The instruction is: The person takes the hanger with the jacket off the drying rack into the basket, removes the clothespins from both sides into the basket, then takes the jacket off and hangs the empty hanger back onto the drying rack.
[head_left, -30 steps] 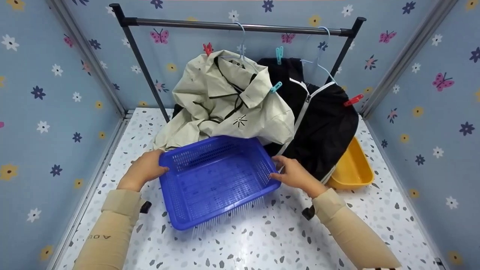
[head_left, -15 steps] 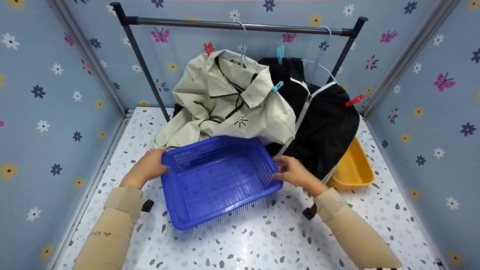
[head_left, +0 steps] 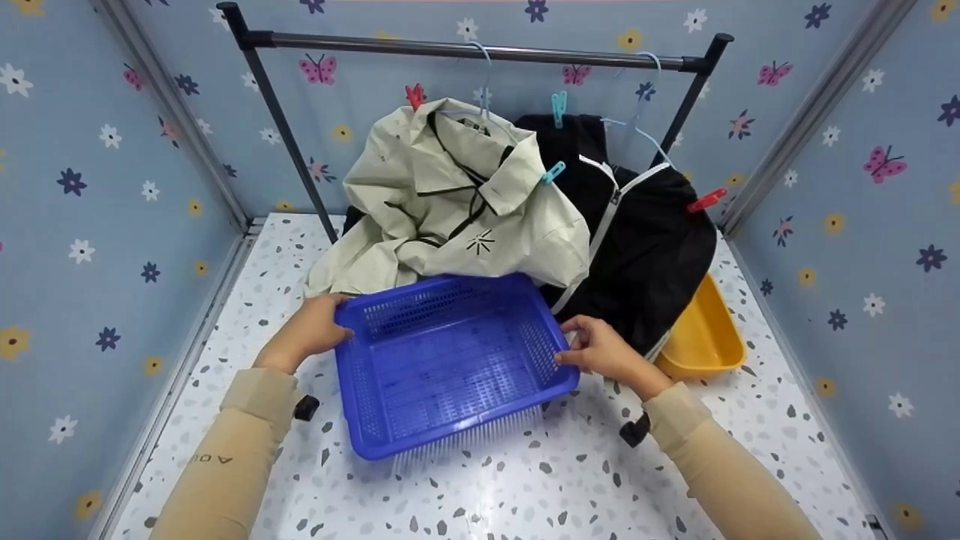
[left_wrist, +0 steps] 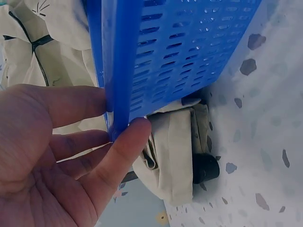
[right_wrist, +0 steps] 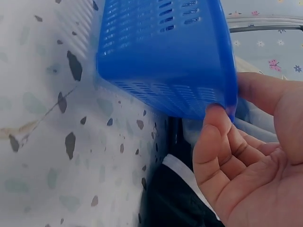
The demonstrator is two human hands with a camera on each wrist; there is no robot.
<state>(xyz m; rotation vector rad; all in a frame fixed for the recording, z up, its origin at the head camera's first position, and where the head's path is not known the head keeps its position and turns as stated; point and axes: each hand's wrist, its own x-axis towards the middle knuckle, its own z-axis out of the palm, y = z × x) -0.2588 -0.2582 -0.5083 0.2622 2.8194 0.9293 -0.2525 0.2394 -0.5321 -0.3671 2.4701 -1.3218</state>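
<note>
A blue plastic basket (head_left: 450, 367) with slotted walls sits at an angle on the speckled surface, with nothing in it. My left hand (head_left: 307, 330) pinches its left rim; in the left wrist view the thumb and fingers (left_wrist: 78, 106) lie on either side of the edge. At the opposite end, my right hand (head_left: 604, 349) grips the right rim, with thumb and fingers (right_wrist: 220, 120) around the edge in the right wrist view. Behind the basket, a pale beige jacket (head_left: 480, 240) drapes down to its back rim. A black jacket (head_left: 652, 255) hangs at the right.
A dark metal rack (head_left: 375, 45) spans the back, holding light-blue hangers (head_left: 487, 82). Red clothespins (head_left: 706, 200) and turquoise clothespins (head_left: 559, 109) are on the garments. A yellow basin (head_left: 709, 341) stands partly under the black jacket. Patterned walls (head_left: 112, 225) enclose the sides.
Both hands have shifted the blue basket slightly to the right, keeping their grip on its rims. The jackets and the yellow basin stay where they were.
</note>
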